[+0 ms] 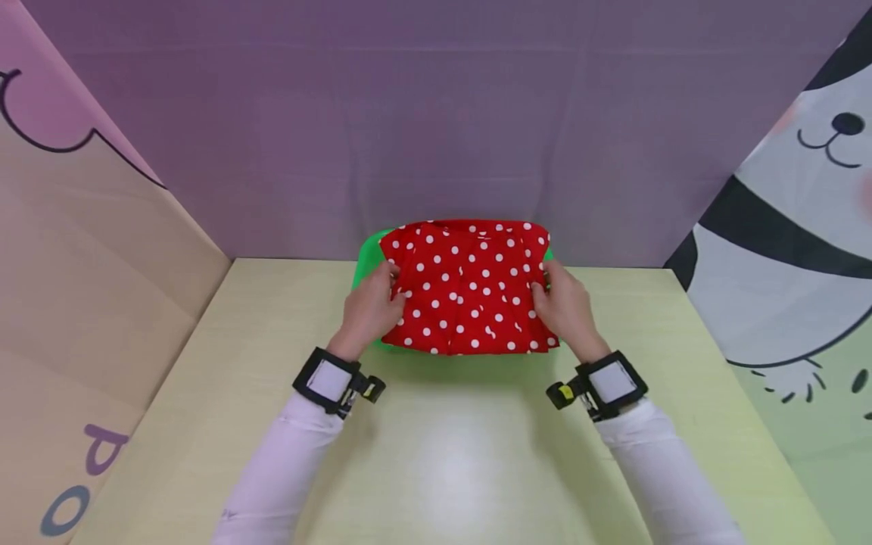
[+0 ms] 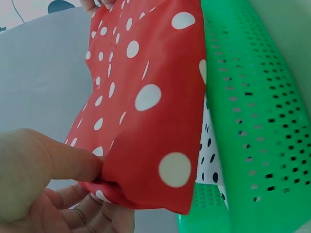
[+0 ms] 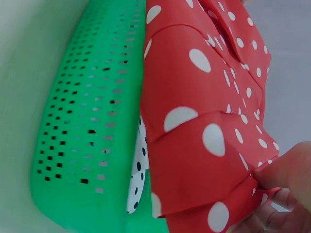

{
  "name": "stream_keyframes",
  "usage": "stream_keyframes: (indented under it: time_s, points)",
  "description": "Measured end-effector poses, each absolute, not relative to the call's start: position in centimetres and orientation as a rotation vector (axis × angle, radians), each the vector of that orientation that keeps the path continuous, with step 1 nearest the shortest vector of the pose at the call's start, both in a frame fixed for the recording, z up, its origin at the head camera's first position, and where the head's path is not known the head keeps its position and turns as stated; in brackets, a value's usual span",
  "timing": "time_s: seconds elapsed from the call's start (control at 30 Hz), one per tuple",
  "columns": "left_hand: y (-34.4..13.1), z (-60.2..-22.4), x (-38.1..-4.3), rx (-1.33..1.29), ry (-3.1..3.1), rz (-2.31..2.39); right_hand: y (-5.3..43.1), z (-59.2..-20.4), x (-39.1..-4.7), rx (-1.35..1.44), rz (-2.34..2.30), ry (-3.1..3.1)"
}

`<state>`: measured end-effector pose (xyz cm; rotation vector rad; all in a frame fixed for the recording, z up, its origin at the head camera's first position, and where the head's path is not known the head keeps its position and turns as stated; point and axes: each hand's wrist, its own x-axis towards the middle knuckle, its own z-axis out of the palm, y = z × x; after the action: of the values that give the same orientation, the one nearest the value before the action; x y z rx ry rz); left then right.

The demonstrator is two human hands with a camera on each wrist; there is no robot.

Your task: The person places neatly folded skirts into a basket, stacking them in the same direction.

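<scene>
A red cloth with white polka dots [image 1: 470, 291] is spread over a green perforated basket [image 1: 369, 261], covering most of it in the head view. My left hand [image 1: 371, 306] pinches the cloth's left side between thumb and fingers, plain in the left wrist view. On the opposite side my right hand [image 1: 567, 306] pinches the right edge in the same way. Below the red cloth, inside the basket, a white cloth with black dots [image 2: 210, 150] shows in part. What else the basket holds is hidden.
The basket stands on a pale wooden table [image 1: 450, 454], close to the back edge. A purple-grey fabric backdrop [image 1: 436, 136] rises behind it. Printed panels with cartoon figures flank the table, a panda-like one [image 1: 811, 250] on the right.
</scene>
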<state>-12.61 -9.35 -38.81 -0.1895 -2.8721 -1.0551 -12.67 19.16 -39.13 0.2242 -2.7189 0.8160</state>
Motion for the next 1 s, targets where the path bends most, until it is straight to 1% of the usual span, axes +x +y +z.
stream_keyframes:
  time_s: [0.47,0.73,1.0]
  points:
    - [-9.2,-38.2,-15.8,-0.216,-2.920,-0.993,18.9,-38.8,-16.0,0.192,0.825,-2.801]
    - [-8.9,-38.9,-17.1,-0.168,-3.020,-0.990,18.8,-39.2,-17.1,0.133,0.787,-2.907]
    - [-8.8,-39.7,-18.5,-0.164,-3.115,-0.949,18.7,-39.4,-18.1,0.150,0.669,-3.009]
